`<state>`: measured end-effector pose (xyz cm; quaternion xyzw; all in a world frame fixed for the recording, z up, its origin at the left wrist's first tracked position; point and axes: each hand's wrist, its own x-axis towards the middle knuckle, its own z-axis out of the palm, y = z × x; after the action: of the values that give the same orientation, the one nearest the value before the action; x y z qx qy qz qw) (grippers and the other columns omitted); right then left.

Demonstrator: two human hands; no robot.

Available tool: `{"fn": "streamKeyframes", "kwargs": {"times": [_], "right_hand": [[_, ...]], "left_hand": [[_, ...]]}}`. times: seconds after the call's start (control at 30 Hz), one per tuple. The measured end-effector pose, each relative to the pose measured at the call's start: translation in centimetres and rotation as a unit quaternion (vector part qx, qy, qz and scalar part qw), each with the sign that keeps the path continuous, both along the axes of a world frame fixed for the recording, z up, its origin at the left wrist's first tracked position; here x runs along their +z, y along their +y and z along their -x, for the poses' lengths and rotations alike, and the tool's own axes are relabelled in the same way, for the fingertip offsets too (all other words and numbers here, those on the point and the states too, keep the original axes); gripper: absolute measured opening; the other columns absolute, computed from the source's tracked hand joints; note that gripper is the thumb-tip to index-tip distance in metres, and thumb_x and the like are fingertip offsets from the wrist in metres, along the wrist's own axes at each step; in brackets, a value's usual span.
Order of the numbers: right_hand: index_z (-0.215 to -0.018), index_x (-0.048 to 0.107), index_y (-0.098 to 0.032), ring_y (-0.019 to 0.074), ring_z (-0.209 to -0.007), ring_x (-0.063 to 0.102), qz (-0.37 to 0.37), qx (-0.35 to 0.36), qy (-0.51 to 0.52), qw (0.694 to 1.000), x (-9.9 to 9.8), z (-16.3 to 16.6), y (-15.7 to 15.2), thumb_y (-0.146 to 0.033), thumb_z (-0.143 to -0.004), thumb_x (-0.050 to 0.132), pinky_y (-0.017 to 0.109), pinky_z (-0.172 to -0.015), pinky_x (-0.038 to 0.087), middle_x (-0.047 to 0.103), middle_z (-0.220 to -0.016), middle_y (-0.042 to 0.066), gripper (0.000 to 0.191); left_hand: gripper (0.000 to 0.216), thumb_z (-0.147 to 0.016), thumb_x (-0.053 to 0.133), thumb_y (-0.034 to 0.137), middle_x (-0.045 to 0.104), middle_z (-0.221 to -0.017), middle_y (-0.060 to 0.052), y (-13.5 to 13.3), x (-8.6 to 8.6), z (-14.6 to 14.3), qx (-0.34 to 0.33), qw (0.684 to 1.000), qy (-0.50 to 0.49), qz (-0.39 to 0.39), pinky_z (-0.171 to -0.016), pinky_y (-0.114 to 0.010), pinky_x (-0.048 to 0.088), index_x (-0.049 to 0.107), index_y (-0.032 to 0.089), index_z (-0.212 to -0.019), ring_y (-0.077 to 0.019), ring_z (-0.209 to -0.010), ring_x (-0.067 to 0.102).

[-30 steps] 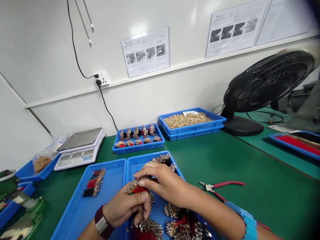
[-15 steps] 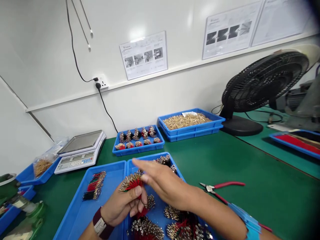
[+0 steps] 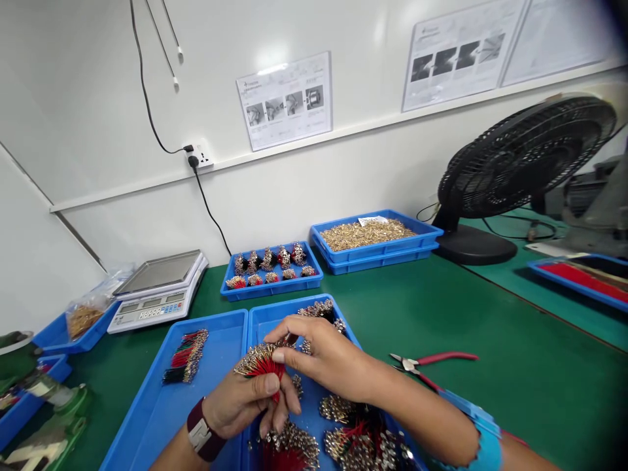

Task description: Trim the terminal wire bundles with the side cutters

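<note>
My left hand (image 3: 240, 399) is closed around a bundle of short red wires (image 3: 265, 367). The wires' metal-tipped ends fan out at the top. From the right, my right hand (image 3: 324, 356) grips the upper edge of the same bundle, thumb on the near side and fingers curled over the far side, partly hidden. Both hands are above a blue tray (image 3: 338, 307) that holds several more bundles of tipped wires (image 3: 363, 445). In the left-hand blue tray (image 3: 147, 418) lies a row of red, green and black tipped wires (image 3: 186, 356).
Red-handled pliers (image 3: 417, 362) lie on the green table to the right. Behind are a tray of wire bundles (image 3: 272, 288), stacked trays of brass-coloured parts (image 3: 367, 261) and a black fan (image 3: 520, 163). A white scale (image 3: 152, 311) stands back left.
My right hand's fingers have gone from stretched out flat to curled around the bundle's top. My left hand still holds the bundle. The view has shifted slightly.
</note>
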<state>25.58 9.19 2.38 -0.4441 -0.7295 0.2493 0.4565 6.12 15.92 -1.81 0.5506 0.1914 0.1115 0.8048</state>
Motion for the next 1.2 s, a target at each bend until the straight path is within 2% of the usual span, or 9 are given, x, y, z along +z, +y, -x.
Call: {"fn": "streamKeyframes", "kwargs": {"times": [0.1, 0.2, 0.33, 0.53, 0.7, 0.83, 0.93, 1.1, 1.2], "right_hand": [[-0.107, 0.075, -0.025, 0.0194, -0.098, 0.069, 0.001, -0.020, -0.011, 1.000, -0.2, 0.0, 0.2, -0.026, -0.095, 0.065, 0.037, -0.089, 0.053, 0.076, -0.103, 0.002, 0.016], [-0.125, 0.071, -0.029, 0.0207, -0.110, 0.069, 0.016, 0.003, -0.013, 1.000, 0.2, -0.5, 0.1, -0.023, -0.098, 0.058, 0.041, -0.098, 0.053, 0.075, -0.120, 0.002, 0.031], [-0.141, 0.060, -0.024, 0.0209, -0.118, 0.067, 0.003, -0.010, -0.001, 1.000, 0.3, -0.5, 0.0, -0.030, -0.104, 0.046, 0.043, -0.102, 0.053, 0.071, -0.130, 0.006, 0.041], [-0.135, 0.066, -0.022, 0.0249, -0.109, 0.069, -0.055, -0.011, -0.135, 0.989, -0.7, 0.0, 0.2, -0.030, -0.105, 0.047, 0.046, -0.097, 0.052, 0.075, -0.119, 0.009, 0.037], [-0.140, 0.062, -0.019, 0.0241, -0.112, 0.067, -0.011, -0.012, -0.102, 0.995, -0.1, -0.2, 0.1, -0.030, -0.106, 0.044, 0.042, -0.097, 0.051, 0.073, -0.120, 0.010, 0.040], [-0.123, 0.072, -0.021, 0.0229, -0.100, 0.065, -0.008, -0.040, -0.110, 0.993, 0.0, -0.1, 0.0, -0.030, -0.100, 0.058, 0.038, -0.088, 0.051, 0.072, -0.105, 0.008, 0.028], [-0.117, 0.075, -0.023, 0.0215, -0.095, 0.062, -0.019, -0.043, -0.126, 0.991, -0.3, 0.2, 0.1, -0.024, -0.101, 0.058, 0.035, -0.083, 0.050, 0.068, -0.097, 0.007, 0.024], [-0.127, 0.072, -0.026, 0.0207, -0.094, 0.061, -0.003, -0.008, -0.101, 0.995, 0.0, -0.2, 0.1, -0.024, -0.102, 0.054, 0.036, -0.086, 0.048, 0.067, -0.094, 0.006, 0.031], [-0.141, 0.061, -0.021, 0.0215, -0.097, 0.062, 0.005, -0.002, -0.066, 0.998, 0.2, -0.7, 0.0, -0.030, -0.105, 0.046, 0.038, -0.091, 0.048, 0.069, -0.095, 0.007, 0.040]], "left_hand": [[0.057, -0.078, 0.079, 0.065, 0.067, -0.058, -0.006, -0.4, 0.2, -0.4, 0.031, 0.999, 0.004, -0.022, -0.037, -0.015, 0.041, 0.077, 0.008, -0.077, -0.0097, -0.043, 0.057], [0.053, -0.081, 0.078, 0.062, 0.071, -0.069, -0.008, -0.8, 0.5, -0.8, 0.084, 0.995, 0.003, -0.047, -0.043, -0.017, 0.048, 0.074, 0.009, -0.080, -0.0142, -0.056, 0.067], [0.050, -0.081, 0.079, 0.059, 0.072, -0.075, -0.009, -0.9, 0.8, -1.1, 0.114, 0.991, 0.003, -0.070, -0.043, -0.017, 0.047, 0.075, 0.009, -0.084, -0.0146, -0.059, 0.067], [0.052, -0.078, 0.083, 0.059, 0.068, -0.061, -0.006, -0.7, 0.6, -1.0, 0.110, 0.990, 0.002, -0.083, -0.041, -0.017, 0.042, 0.076, 0.007, -0.080, -0.0099, -0.046, 0.057], [0.055, -0.082, 0.076, 0.063, 0.073, -0.072, -0.011, -0.8, 0.5, -1.0, 0.134, 0.985, 0.023, -0.109, -0.040, -0.018, 0.040, 0.074, 0.008, -0.080, -0.0116, -0.050, 0.060], [0.053, -0.087, 0.072, 0.061, 0.071, -0.065, -0.008, -0.6, 0.5, -0.9, 0.114, 0.982, 0.024, -0.147, -0.043, -0.019, 0.040, 0.074, 0.008, -0.085, -0.0101, -0.046, 0.057], [0.053, -0.087, 0.073, 0.060, 0.068, -0.061, -0.006, -0.6, 0.3, -0.8, 0.094, 0.983, 0.020, -0.154, -0.044, -0.018, 0.039, 0.074, 0.008, -0.083, -0.0080, -0.042, 0.053], [0.054, -0.089, 0.069, 0.062, 0.068, -0.059, -0.006, -0.5, 0.0, -0.8, 0.105, 0.982, 0.029, -0.156, -0.041, -0.018, 0.041, 0.074, 0.008, -0.083, -0.0098, -0.043, 0.055], [0.050, -0.089, 0.070, 0.059, 0.073, -0.072, -0.009, -0.5, 0.2, -0.8, 0.153, 0.973, 0.017, -0.172, -0.046, -0.019, 0.047, 0.073, 0.009, -0.088, -0.0136, -0.055, 0.065]]}}
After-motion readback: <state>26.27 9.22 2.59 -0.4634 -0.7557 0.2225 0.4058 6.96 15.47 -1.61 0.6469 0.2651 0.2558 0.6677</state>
